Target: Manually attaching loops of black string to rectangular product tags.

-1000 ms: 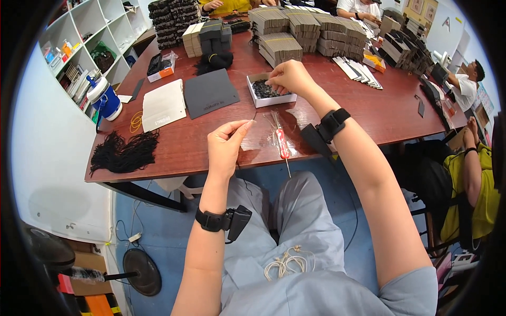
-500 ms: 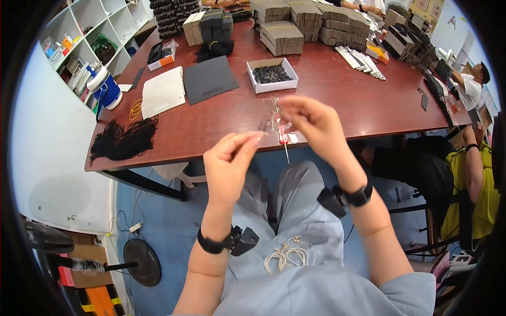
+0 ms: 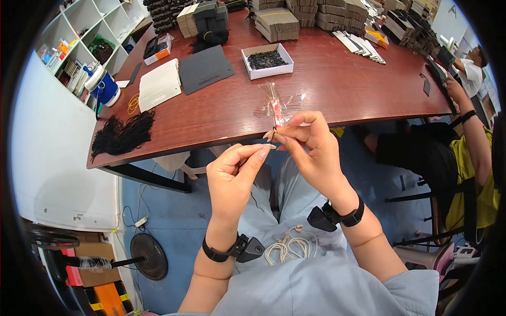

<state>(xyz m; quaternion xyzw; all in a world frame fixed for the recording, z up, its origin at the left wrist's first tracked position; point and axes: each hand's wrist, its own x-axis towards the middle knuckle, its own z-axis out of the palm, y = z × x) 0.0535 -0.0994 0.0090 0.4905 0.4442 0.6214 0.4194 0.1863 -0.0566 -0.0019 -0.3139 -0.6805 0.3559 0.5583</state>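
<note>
Close together just past the table edge, both my hands are pinched. My left hand [image 3: 232,176] has thumb and forefinger pressed together; what lies between them is too small to make out. My right hand [image 3: 316,150] pinches at a small dark loop-like bit [image 3: 274,132], whose kind I cannot tell, at the front end of a red-handled tool [image 3: 278,113]. That tool lies at the table's edge under crumpled clear plastic film [image 3: 270,95]. A bundle of off-white cord [image 3: 289,250] rests on my lap.
On the red-brown table [image 3: 205,118] are a white box [image 3: 290,69] of small black pieces, black cords [image 3: 124,134], a cream sheet [image 3: 159,87], a dark grey sheet [image 3: 205,68] and stacked grey card [image 3: 276,26]. A blue-white jug [image 3: 103,87] stands left. A person in yellow [image 3: 477,195] sits right.
My right hand has come down and closer to my left, its fingers now at the tool's front end. My left hand has moved slightly. The person at right has raised an arm.
</note>
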